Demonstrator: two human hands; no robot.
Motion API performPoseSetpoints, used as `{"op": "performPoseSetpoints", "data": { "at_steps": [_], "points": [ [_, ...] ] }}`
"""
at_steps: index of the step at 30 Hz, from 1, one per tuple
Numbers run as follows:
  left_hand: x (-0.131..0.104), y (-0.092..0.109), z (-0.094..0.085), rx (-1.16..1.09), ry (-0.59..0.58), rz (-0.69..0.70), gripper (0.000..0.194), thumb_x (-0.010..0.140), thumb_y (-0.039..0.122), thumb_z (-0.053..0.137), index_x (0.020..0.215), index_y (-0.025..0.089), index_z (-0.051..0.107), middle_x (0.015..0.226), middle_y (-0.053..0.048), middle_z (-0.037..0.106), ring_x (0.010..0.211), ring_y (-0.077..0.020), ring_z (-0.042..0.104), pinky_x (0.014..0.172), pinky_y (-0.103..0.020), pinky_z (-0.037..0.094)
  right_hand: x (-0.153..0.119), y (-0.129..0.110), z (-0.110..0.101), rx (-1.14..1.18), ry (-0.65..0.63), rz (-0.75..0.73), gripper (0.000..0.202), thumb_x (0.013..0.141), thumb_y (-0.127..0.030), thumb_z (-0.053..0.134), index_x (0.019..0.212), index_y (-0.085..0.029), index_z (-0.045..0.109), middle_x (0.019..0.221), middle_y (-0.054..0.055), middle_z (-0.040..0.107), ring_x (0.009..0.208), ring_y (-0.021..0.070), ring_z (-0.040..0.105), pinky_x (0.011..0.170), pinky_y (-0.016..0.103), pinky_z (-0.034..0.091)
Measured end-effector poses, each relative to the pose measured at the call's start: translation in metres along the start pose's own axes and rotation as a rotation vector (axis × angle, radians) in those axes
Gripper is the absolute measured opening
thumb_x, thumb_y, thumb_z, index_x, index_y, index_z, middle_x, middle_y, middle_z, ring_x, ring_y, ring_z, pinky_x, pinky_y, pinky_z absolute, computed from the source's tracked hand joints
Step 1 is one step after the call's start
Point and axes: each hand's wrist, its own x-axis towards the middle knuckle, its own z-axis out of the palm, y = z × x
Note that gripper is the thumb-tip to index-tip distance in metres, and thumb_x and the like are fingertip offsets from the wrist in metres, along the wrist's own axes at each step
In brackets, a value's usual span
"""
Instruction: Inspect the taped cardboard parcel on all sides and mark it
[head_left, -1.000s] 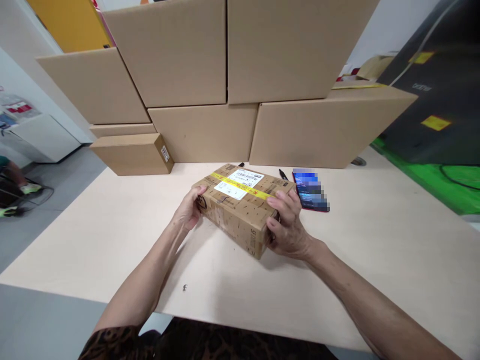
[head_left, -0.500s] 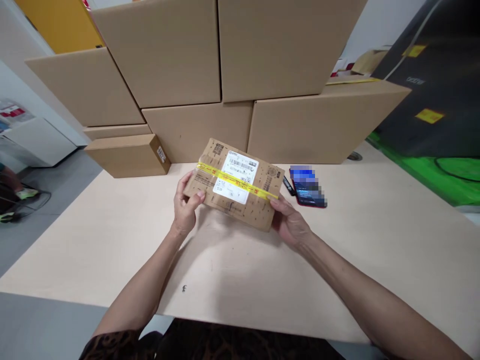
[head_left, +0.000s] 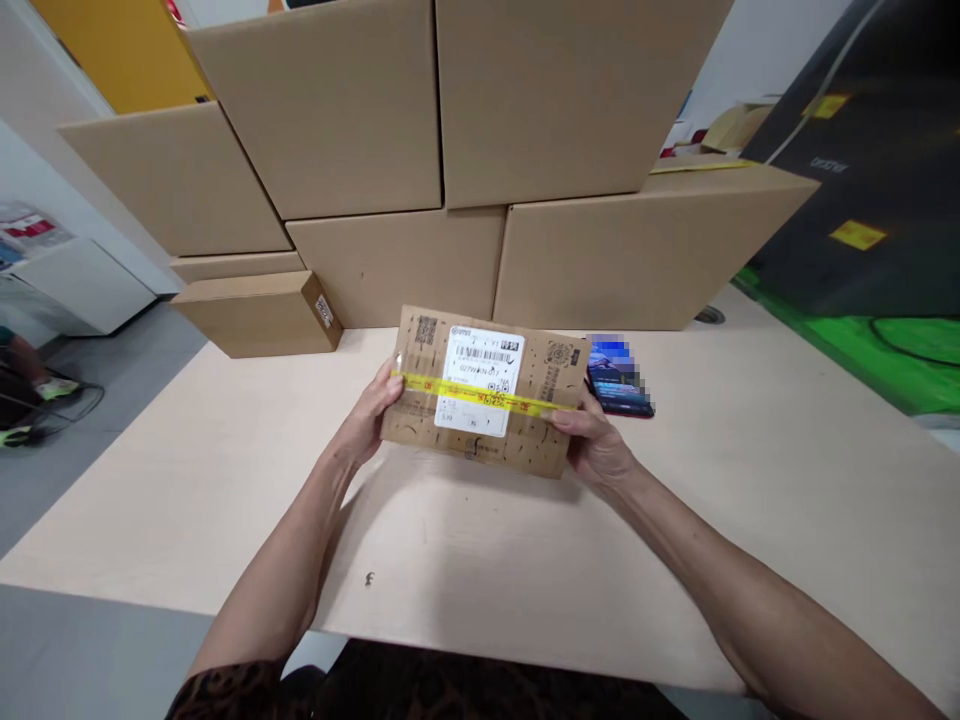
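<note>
Between both hands a flat brown cardboard parcel [head_left: 536,370] is held up, its face tilted toward me. A white shipping label [head_left: 476,380] is stuck on its face, and a strip of yellow tape [head_left: 416,384] runs across the parcel and over the label. My left hand [head_left: 371,410] grips the left edge, thumb on the front. My right hand [head_left: 600,440] holds the right edge, its thumb lying on the end of the tape. The fingers behind the parcel are hidden. Just beyond my right hand lies a phone [head_left: 622,375] with a pixelated screen, partly covered by the parcel and hand.
Large cardboard boxes [head_left: 420,265] are stacked along the back of the pale table [head_left: 247,500]. A smaller carton [head_left: 259,315] stands at the back left. At the right are a dark cover [head_left: 862,170] and green sheeting [head_left: 817,350]. Part of a person's leg [head_left: 34,365] shows at far left.
The parcel has turned slightly to lie more level and moved a little lower, its face now more toward me. My left thumb has shifted up to the tape's end. A black object beside the phone is now covered.
</note>
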Motion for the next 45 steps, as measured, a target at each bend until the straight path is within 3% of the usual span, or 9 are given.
{"op": "performPoseSetpoints", "data": {
  "at_steps": [5, 15, 19, 22, 27, 31, 35, 40, 45],
  "points": [
    [-0.003, -0.004, 0.001, -0.039, -0.003, 0.017, 0.086, 0.072, 0.058, 0.091, 0.145, 0.019, 0.065, 0.132, -0.015, 0.080, 0.122, -0.0416, 0.076, 0.105, -0.053, 0.063, 0.000, 0.002, -0.007, -0.090, -0.073, -0.035, 0.087, 0.062, -0.035, 0.087, 0.146, -0.034, 0.062, 0.146, 0.006, 0.076, 0.131, 0.0388, 0.072, 0.107, 0.058, 0.063],
    [-0.006, -0.001, 0.001, 0.070, -0.143, 0.164, 0.095, 0.072, 0.052, 0.094, 0.157, 0.025, 0.057, 0.151, -0.015, 0.070, 0.146, -0.0431, 0.061, 0.117, -0.055, 0.056, 0.003, 0.000, -0.015, -0.125, -0.032, -0.176, 0.093, 0.066, -0.046, 0.093, 0.150, -0.031, 0.058, 0.138, 0.011, 0.079, 0.125, 0.0412, 0.076, 0.104, 0.062, 0.065],
    [-0.005, -0.006, -0.006, 0.091, -0.234, 0.163, 0.102, 0.072, 0.076, 0.088, 0.156, 0.026, 0.058, 0.150, -0.017, 0.070, 0.150, -0.0447, 0.058, 0.120, -0.057, 0.053, 0.001, -0.010, -0.019, -0.176, -0.096, -0.270, 0.104, 0.061, -0.047, 0.100, 0.154, -0.031, 0.055, 0.131, 0.011, 0.081, 0.131, 0.0424, 0.072, 0.106, 0.063, 0.064],
    [-0.004, -0.012, -0.006, 0.073, -0.189, 0.166, 0.108, 0.070, 0.089, 0.081, 0.154, 0.025, 0.059, 0.145, -0.017, 0.073, 0.147, -0.0452, 0.060, 0.118, -0.058, 0.054, 0.000, -0.011, -0.019, -0.241, -0.164, -0.311, 0.107, 0.065, -0.047, 0.100, 0.158, -0.031, 0.051, 0.137, 0.013, 0.078, 0.138, 0.0412, 0.067, 0.108, 0.062, 0.062],
    [-0.002, -0.016, 0.000, 0.069, -0.103, 0.176, 0.110, 0.066, 0.070, 0.094, 0.157, 0.022, 0.054, 0.143, -0.018, 0.074, 0.142, -0.0468, 0.063, 0.115, -0.061, 0.055, 0.004, 0.002, -0.024, -0.327, -0.131, -0.333, 0.092, 0.081, -0.058, 0.088, 0.160, -0.032, 0.049, 0.145, 0.013, 0.073, 0.129, 0.0384, 0.073, 0.108, 0.060, 0.062],
    [-0.002, -0.019, 0.009, 0.116, -0.100, 0.231, 0.110, 0.064, 0.061, 0.098, 0.156, 0.023, 0.052, 0.156, -0.019, 0.064, 0.152, -0.0462, 0.054, 0.123, -0.060, 0.048, 0.009, 0.006, -0.031, -0.523, 0.031, -0.561, 0.088, 0.094, -0.062, 0.075, 0.169, -0.036, 0.038, 0.153, 0.013, 0.067, 0.140, 0.0379, 0.067, 0.116, 0.062, 0.056],
    [-0.005, -0.024, 0.018, 0.160, -0.039, 0.264, 0.113, 0.063, 0.059, 0.099, 0.155, 0.024, 0.045, 0.167, -0.020, 0.051, 0.160, -0.0448, 0.042, 0.133, -0.062, 0.033, 0.010, -0.011, -0.033, -0.996, 0.140, -0.954, 0.075, 0.106, -0.057, 0.059, 0.174, -0.040, 0.031, 0.181, 0.010, 0.036, 0.167, 0.0408, 0.034, 0.130, 0.072, 0.034],
    [-0.010, -0.026, 0.031, 0.301, 0.026, 0.260, 0.126, 0.053, 0.056, 0.103, 0.153, 0.022, 0.034, 0.162, -0.023, 0.045, 0.154, -0.0456, 0.043, 0.131, -0.067, 0.029, 0.010, -0.031, -0.019, -1.452, 0.030, -1.114, 0.048, 0.113, -0.047, 0.047, 0.156, -0.031, 0.063, 0.151, 0.012, 0.072, 0.148, 0.0392, 0.062, 0.133, 0.073, 0.023],
    [-0.015, -0.026, 0.041, 0.350, 0.034, 0.288, 0.121, 0.056, 0.057, 0.101, 0.150, 0.025, 0.033, 0.157, -0.021, 0.048, 0.149, -0.0433, 0.048, 0.127, -0.064, 0.037, 0.005, -0.035, 0.024, -1.558, -0.142, -1.024, 0.069, 0.109, -0.066, 0.044, 0.154, -0.017, 0.065, 0.148, 0.023, 0.073, 0.142, 0.0439, 0.065, 0.128, 0.070, 0.037]
  ]
}}
